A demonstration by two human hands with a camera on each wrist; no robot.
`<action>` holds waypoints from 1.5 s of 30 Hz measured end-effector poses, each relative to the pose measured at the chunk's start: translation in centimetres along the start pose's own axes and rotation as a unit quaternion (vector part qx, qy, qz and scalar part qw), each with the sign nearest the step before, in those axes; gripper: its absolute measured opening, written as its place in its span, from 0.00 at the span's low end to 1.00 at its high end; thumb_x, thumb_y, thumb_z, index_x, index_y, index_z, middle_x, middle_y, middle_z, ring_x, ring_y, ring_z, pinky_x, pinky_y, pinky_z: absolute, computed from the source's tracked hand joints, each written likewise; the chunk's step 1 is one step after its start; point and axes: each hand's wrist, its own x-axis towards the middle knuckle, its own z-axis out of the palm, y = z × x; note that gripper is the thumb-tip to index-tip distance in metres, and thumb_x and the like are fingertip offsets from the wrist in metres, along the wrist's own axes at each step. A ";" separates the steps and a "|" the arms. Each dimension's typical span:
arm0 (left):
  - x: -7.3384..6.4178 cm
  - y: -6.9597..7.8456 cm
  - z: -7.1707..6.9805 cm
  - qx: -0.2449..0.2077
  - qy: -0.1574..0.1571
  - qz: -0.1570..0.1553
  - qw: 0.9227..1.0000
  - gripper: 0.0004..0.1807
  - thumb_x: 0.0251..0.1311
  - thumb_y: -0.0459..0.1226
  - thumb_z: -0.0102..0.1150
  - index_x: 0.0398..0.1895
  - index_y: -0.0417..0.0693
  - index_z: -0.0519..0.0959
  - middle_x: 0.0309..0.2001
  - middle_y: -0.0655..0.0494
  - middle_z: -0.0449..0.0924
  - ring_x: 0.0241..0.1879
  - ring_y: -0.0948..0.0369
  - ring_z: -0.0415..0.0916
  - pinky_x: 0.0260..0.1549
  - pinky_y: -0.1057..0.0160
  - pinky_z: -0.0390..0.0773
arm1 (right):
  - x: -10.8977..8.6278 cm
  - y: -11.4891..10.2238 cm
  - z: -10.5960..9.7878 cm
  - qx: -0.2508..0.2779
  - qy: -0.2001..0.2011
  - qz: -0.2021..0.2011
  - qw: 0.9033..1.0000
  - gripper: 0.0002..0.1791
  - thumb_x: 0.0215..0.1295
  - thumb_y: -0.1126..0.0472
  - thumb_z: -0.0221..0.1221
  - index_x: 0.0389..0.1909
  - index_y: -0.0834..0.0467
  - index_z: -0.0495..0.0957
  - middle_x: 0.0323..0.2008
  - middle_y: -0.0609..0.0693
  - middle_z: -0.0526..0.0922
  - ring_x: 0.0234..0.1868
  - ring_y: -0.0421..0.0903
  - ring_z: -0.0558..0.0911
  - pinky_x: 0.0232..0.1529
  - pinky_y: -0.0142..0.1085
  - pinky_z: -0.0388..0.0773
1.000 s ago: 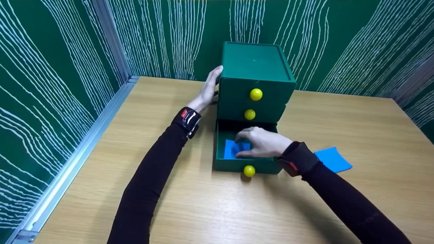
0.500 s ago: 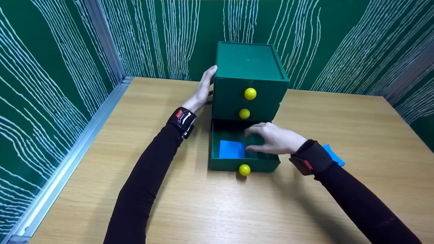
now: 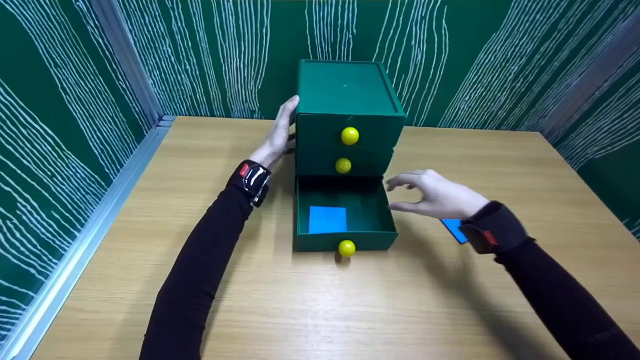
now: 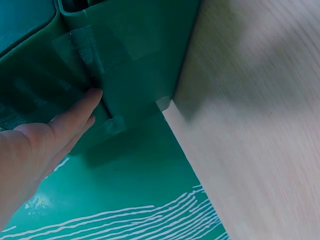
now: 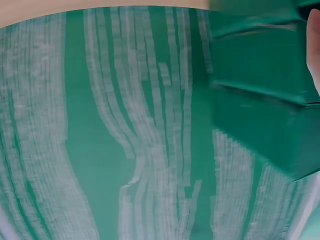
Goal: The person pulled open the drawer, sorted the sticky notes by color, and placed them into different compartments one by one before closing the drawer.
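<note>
A green drawer unit [image 3: 345, 100] with round yellow knobs stands on the table, its bottom drawer [image 3: 370, 220] pulled out. Inside that drawer, toward the left, lies a flat blue square [image 3: 327, 220]. My left hand [image 3: 280, 131] rests its straight fingers against the unit's left side; the left wrist view shows the fingertips [image 4: 92, 100] touching the green wall. To the right of the drawer hovers my right hand [image 3: 437, 194], fingers loosely bent with a gap to the thumb and nothing between them. Beneath the right wrist, another blue piece [image 3: 454, 230] lies partly hidden on the table.
The wooden table [image 3: 320, 310] is bounded by green walls [image 3: 280, 50] with white wavy lines. A metal rail [image 3: 100, 210] runs along the table's left edge. The right wrist view is blurred.
My right hand has drawn out of the bottom drawer to the right, leaving the blue square in it. My left hand stays against the unit. The head view has shifted rightward.
</note>
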 end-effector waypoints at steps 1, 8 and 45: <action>0.0 0.0 0.0 0.000 -0.001 -0.001 1.000 0.37 0.73 0.53 0.28 0.81 0.50 0.43 0.82 0.50 0.38 0.80 0.49 0.41 0.74 0.37 0.49 | -0.6 0.5 -0.2 -0.004 0.005 0.012 1.000 0.21 0.66 0.54 0.65 0.55 0.61 0.80 0.53 0.57 0.85 0.52 0.55 0.84 0.52 0.52 0.82; -0.1 0.0 -0.2 -0.001 -0.007 -0.009 1.000 0.38 0.73 0.55 0.28 0.81 0.52 0.41 0.82 0.51 0.36 0.80 0.48 0.40 0.75 0.38 0.47 | -5.0 4.6 -1.0 0.010 0.022 0.080 0.997 0.22 0.65 0.55 0.66 0.55 0.62 0.80 0.54 0.60 0.84 0.53 0.58 0.82 0.52 0.55 0.81; -0.3 0.0 0.1 -0.004 -0.011 -0.042 0.999 0.39 0.71 0.60 0.29 0.81 0.61 0.41 0.82 0.55 0.35 0.80 0.50 0.40 0.74 0.38 0.50 | -10.2 9.7 1.5 -0.019 -0.040 0.258 0.965 0.42 0.50 0.37 0.72 0.55 0.66 0.77 0.54 0.71 0.79 0.47 0.59 0.81 0.47 0.54 0.81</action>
